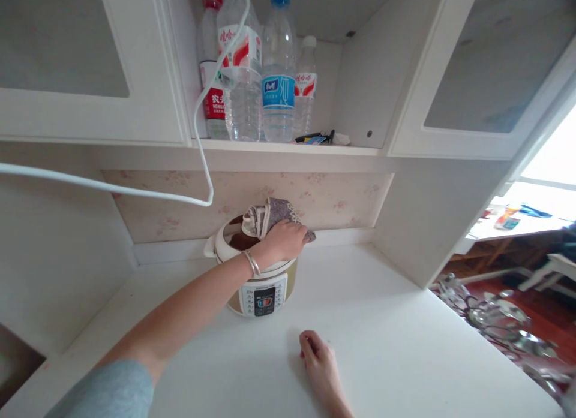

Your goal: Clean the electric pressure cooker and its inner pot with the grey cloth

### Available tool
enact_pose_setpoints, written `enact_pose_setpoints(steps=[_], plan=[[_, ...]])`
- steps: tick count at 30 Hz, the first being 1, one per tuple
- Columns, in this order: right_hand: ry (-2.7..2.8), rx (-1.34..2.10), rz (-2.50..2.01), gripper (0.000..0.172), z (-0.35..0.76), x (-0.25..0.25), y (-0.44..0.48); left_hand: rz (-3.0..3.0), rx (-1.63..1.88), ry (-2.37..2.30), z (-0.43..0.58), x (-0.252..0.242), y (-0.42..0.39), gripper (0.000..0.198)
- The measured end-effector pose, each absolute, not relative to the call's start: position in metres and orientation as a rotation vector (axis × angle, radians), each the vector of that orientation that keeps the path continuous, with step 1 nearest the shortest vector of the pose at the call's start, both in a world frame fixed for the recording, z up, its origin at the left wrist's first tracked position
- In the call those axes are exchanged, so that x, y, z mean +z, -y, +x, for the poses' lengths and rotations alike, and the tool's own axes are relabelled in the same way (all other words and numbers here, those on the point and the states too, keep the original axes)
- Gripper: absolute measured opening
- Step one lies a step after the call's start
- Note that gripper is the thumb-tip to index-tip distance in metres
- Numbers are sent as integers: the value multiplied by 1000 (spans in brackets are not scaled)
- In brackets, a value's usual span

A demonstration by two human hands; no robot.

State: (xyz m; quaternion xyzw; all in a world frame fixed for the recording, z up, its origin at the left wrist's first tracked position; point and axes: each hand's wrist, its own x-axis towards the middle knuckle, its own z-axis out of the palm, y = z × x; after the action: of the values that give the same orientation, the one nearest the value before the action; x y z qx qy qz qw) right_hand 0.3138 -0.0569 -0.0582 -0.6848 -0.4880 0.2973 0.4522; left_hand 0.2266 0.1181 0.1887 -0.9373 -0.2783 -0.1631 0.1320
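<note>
Left hand on cloth at cooker lid; right hand on tabletop.
The left hand (284, 243), reaching across from the left with a bracelet (252, 264) at the wrist and a grey sleeve (112, 394) up the arm, has its fingers grasping a patterned grey-brown cloth (279, 212), which lies bunched over the top of a rice cooker (290, 280), part of it projecting beyond the fingers. The cooker stands upright on the white tabletop (382, 322) near the wallpapered back panel (342, 205), its control panel (264, 301) facing the person. The right hand (318, 364) is at the tabletop in front of the cooker, well apart from it, fingers loosely clenched (whether its underside bears on the surface cannot be determined). Plastic bottles (278, 97) stand on the cabinet shelf above, with a white cable (200, 106) hanging in front.
</note>
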Motion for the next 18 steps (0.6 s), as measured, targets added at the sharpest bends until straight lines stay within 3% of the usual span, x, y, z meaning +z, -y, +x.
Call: enact_pose_setpoints(steps=[10,14,18], plan=[[1219,803,-1668,42,313,-61,57,-2650,-1013,802,89,129,-88,39],[1243,802,-1670,42,312,-61,56,-2484,-1302,1439,47,114,-122,44],[1244,797,-1677,41,310,-59,54,-2363,-1445,1972,41,131,-157,44]])
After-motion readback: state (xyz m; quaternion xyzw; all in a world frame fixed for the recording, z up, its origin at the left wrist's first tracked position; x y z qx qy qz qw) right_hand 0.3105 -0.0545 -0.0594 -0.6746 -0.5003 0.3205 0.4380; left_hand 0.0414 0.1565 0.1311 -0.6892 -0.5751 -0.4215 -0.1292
